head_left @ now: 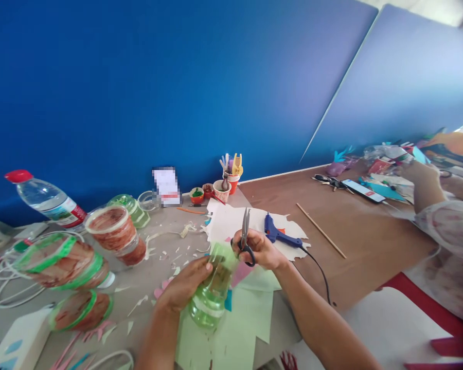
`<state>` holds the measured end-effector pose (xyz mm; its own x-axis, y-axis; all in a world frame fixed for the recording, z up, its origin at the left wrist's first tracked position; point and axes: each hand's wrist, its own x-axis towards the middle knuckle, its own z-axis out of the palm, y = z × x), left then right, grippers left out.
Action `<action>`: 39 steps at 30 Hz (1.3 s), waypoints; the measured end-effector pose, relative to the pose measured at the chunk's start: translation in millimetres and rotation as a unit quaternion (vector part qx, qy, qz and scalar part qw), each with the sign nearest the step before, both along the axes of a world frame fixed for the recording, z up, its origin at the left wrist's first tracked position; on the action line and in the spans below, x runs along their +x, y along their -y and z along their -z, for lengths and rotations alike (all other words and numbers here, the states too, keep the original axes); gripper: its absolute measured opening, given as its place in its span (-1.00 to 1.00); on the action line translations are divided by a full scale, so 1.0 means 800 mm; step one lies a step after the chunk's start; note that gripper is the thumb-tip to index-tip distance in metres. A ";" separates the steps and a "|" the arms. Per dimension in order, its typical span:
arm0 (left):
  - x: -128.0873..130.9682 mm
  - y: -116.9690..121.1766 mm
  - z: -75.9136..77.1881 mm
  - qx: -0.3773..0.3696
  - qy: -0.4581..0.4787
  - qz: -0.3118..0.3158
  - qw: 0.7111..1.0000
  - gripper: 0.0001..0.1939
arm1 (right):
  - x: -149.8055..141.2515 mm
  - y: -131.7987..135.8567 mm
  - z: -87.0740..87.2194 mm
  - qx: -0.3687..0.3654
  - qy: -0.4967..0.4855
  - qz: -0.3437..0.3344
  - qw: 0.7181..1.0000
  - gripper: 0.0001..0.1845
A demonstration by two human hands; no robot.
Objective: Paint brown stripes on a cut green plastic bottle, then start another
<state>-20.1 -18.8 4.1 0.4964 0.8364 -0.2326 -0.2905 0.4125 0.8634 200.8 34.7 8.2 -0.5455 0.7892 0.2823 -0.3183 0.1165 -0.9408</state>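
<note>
My left hand (189, 282) is closed around a green clear plastic bottle (208, 308), which leans with its upper part to the right. In my right hand (260, 249) is a pair of scissors (246, 231) with dark handles, blades pointing up and close together. The scissors are beside the bottle's upper end; I cannot tell whether they touch it. Below the bottle lie pale green paper sheets (247, 318). Just beyond my right hand a blue glue gun (281, 234) rests on ragged white paper (231, 218), its black cord running right.
Brown-smeared cups (113, 231), a green-banded container (61, 259) and a red-capped water bottle (50, 200) stand on the left. Paint cups (196, 195) and a tool cup (231, 177) are at the back. A wooden stick (320, 230) lies right. Another person's arm (424, 187) reaches in at right.
</note>
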 end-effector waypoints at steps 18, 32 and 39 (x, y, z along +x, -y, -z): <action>0.002 -0.010 -0.017 -0.045 0.112 -0.264 0.957 -0.66 | -0.004 -0.009 0.006 0.114 0.161 0.146 0.969 -0.50; 0.020 -0.014 -0.016 -0.104 0.279 -0.324 0.898 -0.75 | -0.047 0.007 0.024 0.054 0.228 0.116 0.965 -0.34; 0.004 -0.013 -0.018 -0.109 0.324 -0.286 0.895 -0.56 | -0.045 0.008 0.012 -0.079 0.102 0.057 0.990 -0.38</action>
